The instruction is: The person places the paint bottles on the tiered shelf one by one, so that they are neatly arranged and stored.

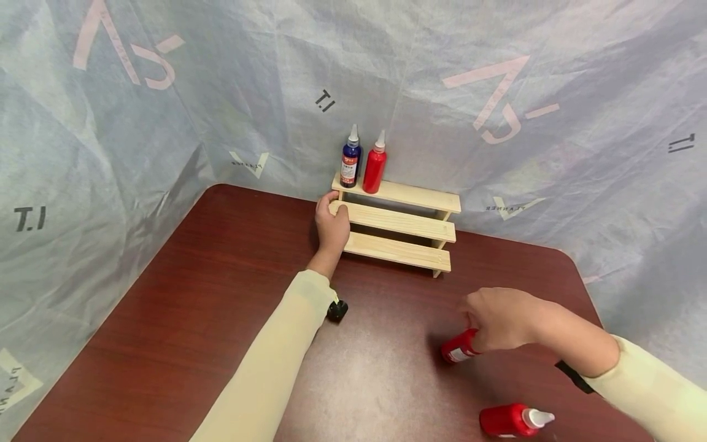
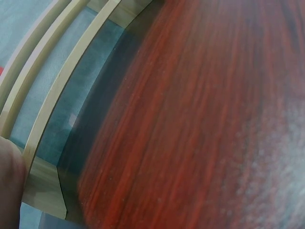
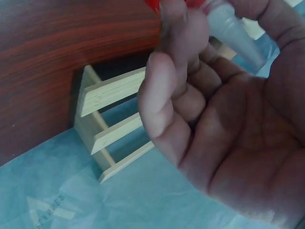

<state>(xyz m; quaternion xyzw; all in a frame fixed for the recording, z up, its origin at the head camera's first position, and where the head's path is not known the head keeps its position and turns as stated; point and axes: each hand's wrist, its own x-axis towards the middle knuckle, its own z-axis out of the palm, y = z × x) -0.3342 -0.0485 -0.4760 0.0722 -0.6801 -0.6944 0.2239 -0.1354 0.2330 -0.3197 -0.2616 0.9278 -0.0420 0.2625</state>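
Note:
A three-tier wooden step shelf stands at the back of the table. My left hand grips the shelf's left end at the middle tier, thumb over the board; in the left wrist view only part of that hand shows at the edge. On the top tier, a dark blue squeeze bottle and a red squeeze bottle stand upright side by side. My right hand holds another red squeeze bottle by its upper part, tilted; its white nozzle points toward the palm.
Another red squeeze bottle lies on its side near the front right of the reddish-brown table. Grey printed sheeting hangs behind and beside the table, close behind the shelf.

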